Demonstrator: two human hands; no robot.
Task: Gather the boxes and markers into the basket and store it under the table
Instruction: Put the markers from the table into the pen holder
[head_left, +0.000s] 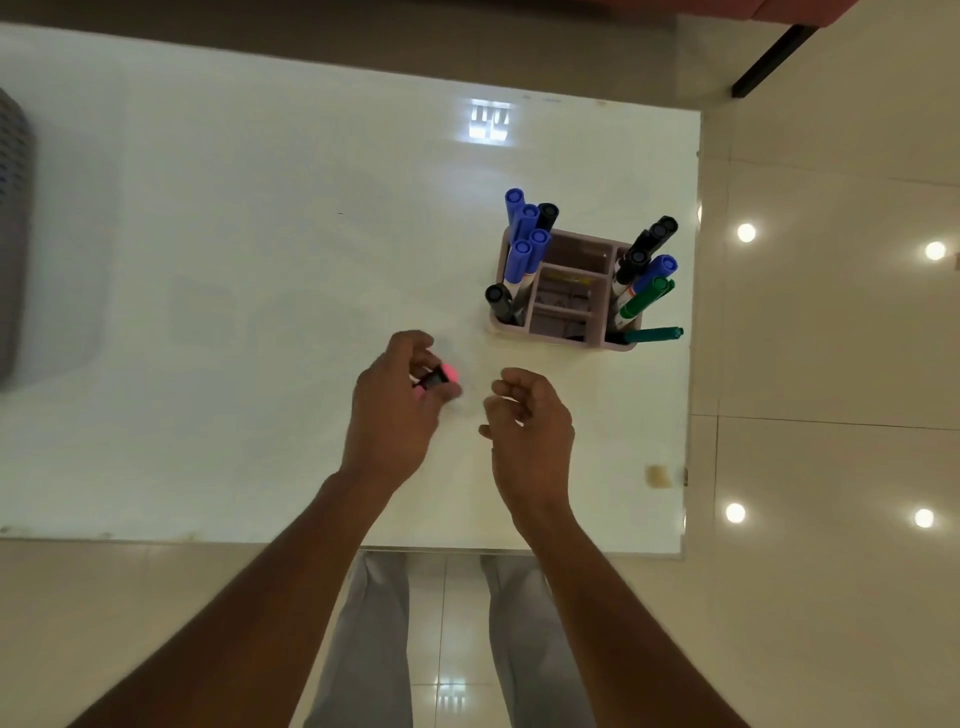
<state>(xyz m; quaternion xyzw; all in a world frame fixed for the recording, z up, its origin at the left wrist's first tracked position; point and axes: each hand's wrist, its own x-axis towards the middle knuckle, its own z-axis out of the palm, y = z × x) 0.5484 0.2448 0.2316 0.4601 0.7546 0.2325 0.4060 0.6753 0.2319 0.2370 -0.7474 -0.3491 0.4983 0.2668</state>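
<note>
My left hand (397, 410) is closed around a pink marker with a black band (439, 378), held just above the white table (234, 260). My right hand (530, 421) hovers beside it with curled, parted fingers and nothing in it. Behind the hands stands a mauve pen holder (566, 288) with several blue, black and green markers upright in its compartments. One green marker (654, 335) lies against the holder's near right corner. A grey perforated basket (13, 239) shows partly at the table's left edge.
The table's right edge and near edge border a glossy tiled floor (831, 364) with lamp reflections. My legs in grey trousers (374, 649) stand at the near edge. A small beige patch (657, 475) sits near the table's right edge.
</note>
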